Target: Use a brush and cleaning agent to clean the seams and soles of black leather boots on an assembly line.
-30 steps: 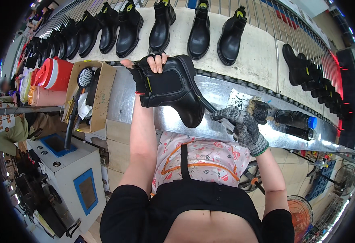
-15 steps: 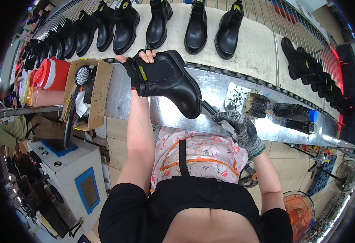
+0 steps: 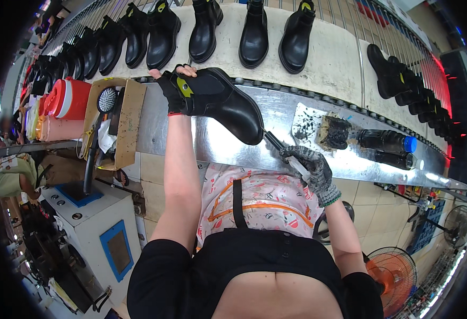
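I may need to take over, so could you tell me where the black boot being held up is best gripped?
Probably at the open ankle collar, coming from the left. The black boot lies tilted with its collar leftward and toe down to the right. The left hand already grips that collar, fingers over its rim, leaving the toe free where the right hand works its tool.

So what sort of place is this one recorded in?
Most likely a footwear factory's finishing line. A row of black boots stands on a conveyor belt, the left hand holds up another black boot, and the gloved right hand works a brush at its toe.
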{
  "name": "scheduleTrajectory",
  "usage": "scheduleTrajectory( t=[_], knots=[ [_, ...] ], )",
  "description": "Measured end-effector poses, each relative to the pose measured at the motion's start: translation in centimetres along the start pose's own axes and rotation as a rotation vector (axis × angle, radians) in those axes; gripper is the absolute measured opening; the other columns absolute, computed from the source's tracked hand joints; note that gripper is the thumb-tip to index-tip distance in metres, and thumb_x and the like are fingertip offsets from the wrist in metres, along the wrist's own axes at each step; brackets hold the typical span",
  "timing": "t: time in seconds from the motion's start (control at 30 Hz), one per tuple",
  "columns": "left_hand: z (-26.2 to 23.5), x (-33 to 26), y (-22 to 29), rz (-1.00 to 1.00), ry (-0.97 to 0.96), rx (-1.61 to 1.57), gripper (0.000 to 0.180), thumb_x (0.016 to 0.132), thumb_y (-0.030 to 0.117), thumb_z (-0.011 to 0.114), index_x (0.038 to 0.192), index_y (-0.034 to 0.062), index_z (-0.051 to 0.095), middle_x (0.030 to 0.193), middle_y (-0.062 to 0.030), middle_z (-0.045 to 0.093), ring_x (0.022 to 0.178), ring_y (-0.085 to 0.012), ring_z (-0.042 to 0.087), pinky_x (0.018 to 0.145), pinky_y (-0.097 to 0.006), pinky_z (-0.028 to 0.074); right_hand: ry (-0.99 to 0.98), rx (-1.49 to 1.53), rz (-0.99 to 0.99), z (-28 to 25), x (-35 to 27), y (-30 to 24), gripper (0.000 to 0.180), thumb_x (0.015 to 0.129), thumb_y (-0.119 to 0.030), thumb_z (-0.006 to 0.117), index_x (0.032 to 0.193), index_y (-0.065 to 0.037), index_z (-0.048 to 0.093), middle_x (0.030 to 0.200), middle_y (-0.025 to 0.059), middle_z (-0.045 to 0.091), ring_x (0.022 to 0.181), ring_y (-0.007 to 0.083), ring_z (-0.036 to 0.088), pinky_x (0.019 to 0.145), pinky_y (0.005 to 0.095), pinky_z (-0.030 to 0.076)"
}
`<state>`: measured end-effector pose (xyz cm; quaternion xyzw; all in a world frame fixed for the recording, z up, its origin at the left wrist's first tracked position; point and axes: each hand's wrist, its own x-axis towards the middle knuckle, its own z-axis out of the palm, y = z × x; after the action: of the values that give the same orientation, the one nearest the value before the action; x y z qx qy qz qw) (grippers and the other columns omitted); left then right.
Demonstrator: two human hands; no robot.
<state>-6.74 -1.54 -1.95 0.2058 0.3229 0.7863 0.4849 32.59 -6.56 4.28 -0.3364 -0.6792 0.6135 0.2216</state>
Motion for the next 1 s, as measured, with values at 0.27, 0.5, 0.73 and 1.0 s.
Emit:
scheduleTrajectory(
  t=[0.27,0.5,0.73,1.0],
  knots=[
    [-0.2,1.4,-0.9,-0.011,0.105,0.134,0.093,0.071,0.087,0.026,0.059,0.0003,0.057,0.067,-0.0153,0.061,0.063,-0.0276,0.059,0.066,-0.034,0.048,0.077,0.686,0.398,0.2,-1.2,3.6,0.073,0.088,-0.061,0.045,0.124,0.001,0.053,0.104,0.0134,0.063,0.070,0.0099,0.059,0.060,0.0173,0.049],
    [-1.8,2.7,-4.2,0.322,-0.044,0.626,0.063,0.092,0.062,0.034,0.086,0.0054,0.061,0.078,-0.0014,0.063,0.069,-0.0123,0.059,0.064,-0.025,0.045,0.214,1.082,0.318,1.3,-0.3,6.6,0.107,0.066,-0.084,0.045,0.122,0.007,0.050,0.105,0.0246,0.060,0.063,0.0112,0.060,0.051,0.0173,0.050],
    [0.2,1.5,-3.7,0.423,0.059,0.861,0.063,0.091,0.063,0.037,0.083,0.0046,0.061,0.077,-0.0035,0.063,0.068,-0.0128,0.057,0.062,-0.028,0.043,0.297,1.121,0.264,0.0,-0.6,4.4,0.085,0.083,-0.069,0.039,0.117,0.007,0.053,0.097,0.0268,0.062,0.070,0.0168,0.063,0.049,0.0176,0.051],
    [4.4,-2.2,-2.2,0.545,0.193,1.101,0.054,0.087,0.056,0.050,0.084,0.0038,0.061,0.068,-0.0055,0.061,0.064,-0.0213,0.060,0.061,-0.033,0.045,0.482,0.950,0.248,-0.2,-1.4,5.0,0.057,0.096,-0.045,0.036,0.116,0.004,0.055,0.098,0.0165,0.065,0.074,0.0160,0.064,0.055,0.0208,0.052]
  ],
)
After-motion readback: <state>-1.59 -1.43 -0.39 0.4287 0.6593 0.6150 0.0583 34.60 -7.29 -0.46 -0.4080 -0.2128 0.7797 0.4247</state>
